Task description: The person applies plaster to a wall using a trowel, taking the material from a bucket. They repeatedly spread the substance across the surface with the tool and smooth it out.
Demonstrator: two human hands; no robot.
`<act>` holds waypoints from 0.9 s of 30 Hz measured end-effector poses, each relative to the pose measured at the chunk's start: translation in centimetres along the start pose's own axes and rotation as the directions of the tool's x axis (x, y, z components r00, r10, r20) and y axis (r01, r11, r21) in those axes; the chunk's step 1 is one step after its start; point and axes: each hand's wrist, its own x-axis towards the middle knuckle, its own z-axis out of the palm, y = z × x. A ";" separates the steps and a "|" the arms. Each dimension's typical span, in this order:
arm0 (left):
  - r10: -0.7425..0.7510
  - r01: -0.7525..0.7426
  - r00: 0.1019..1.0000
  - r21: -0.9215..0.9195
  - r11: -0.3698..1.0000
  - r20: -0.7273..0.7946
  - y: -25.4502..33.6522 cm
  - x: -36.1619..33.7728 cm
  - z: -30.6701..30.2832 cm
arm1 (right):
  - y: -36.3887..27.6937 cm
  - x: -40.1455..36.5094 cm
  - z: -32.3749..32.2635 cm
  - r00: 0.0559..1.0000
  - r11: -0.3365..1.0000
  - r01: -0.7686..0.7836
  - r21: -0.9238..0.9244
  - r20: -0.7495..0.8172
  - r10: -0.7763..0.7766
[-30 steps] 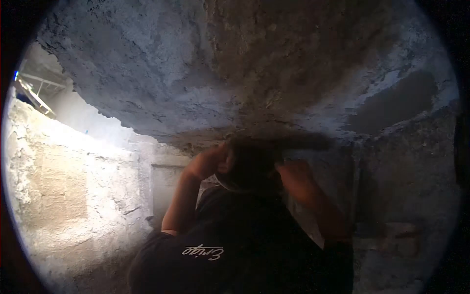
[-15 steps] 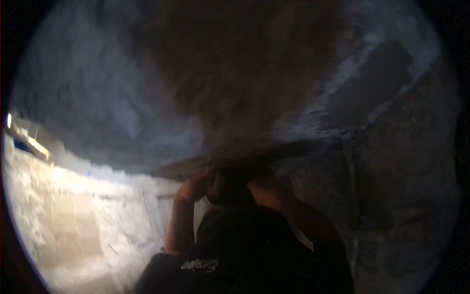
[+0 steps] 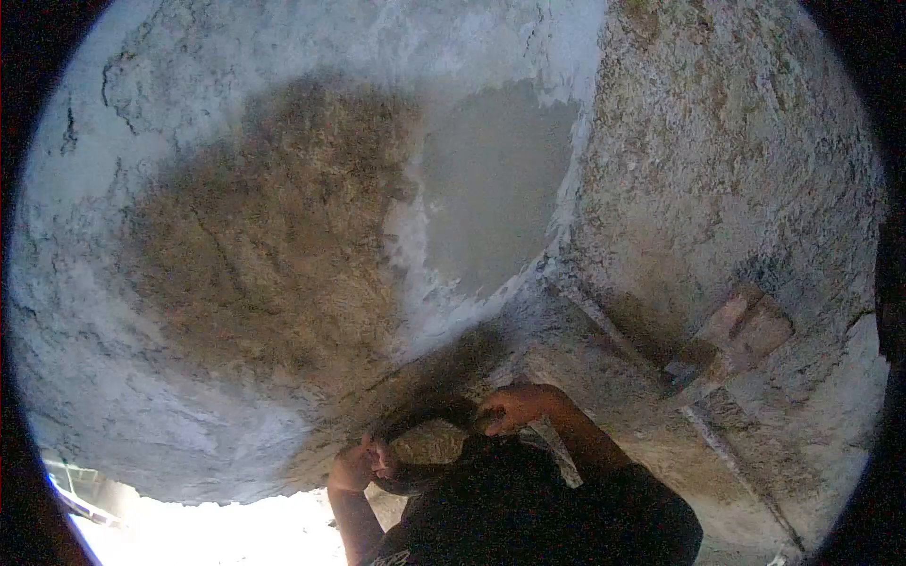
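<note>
A dark, curved band (image 3: pixel 436 412) forms a loop in front of my chest, with pale surface showing through its opening. I cannot tell what kind of thing it is. My left hand (image 3: pixel 359 463) grips the lower left side of the loop, fingers curled. On the upper right side, my right hand (image 3: pixel 511 408) has its fingers closed round the band. Both forearms are bent up in front of a dark shirt (image 3: pixel 528 505). Just beyond the hands rises a rough wall (image 3: pixel 217 75) bearing a smooth grey plaster patch (image 3: pixel 498 184) and a large brown bare area (image 3: pixel 283 236).
At the right, a thin pipe (image 3: pixel 741 462) runs slantwise along the rough surface, beside a reddish-brown block (image 3: pixel 750 325). Bright light (image 3: pixel 236 528) comes in at the lower left, near some pale bars (image 3: pixel 80 500).
The view has turned and brightened, bringing the grey patch towards the middle and the pipe into clear sight. The hands now appear lower, with the dark loop clearly visible between them.
</note>
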 end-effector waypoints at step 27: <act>-0.117 0.058 0.990 0.523 0.850 0.080 1.5 0.5 2.5 | 4.7 -2.4 4.4 0.401 0.608 0.508 0.610 -0.792 0.459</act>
